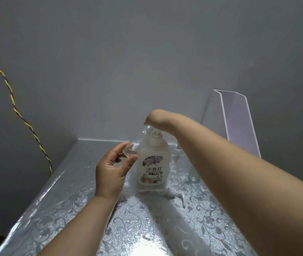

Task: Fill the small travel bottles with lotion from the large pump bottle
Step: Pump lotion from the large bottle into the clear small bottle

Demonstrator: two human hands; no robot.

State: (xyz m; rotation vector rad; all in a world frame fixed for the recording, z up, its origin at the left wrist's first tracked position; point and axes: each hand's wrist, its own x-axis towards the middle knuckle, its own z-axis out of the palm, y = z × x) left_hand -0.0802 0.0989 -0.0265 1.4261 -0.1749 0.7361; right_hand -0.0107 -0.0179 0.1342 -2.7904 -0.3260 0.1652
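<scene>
A large white pump bottle [153, 163] with a flowered label stands upright in the middle of the silver table [73, 200]. My right hand [155, 118] bends down over its pump head [154, 134] and presses on it; most of its fingers are hidden behind the wrist. My left hand [112, 169] pinches a small clear travel bottle [131, 150] between thumb and fingers. That bottle is tilted, with its upper end close to the pump's spout.
A loose white pump top [172, 194] with its tube lies on the table just in front of the big bottle. Another clear bottle [194, 174] stands to the right, partly behind my right forearm. A clear acrylic stand [236, 122] leans at the back right. A twisted yellow-red wire [17, 111] hangs at left.
</scene>
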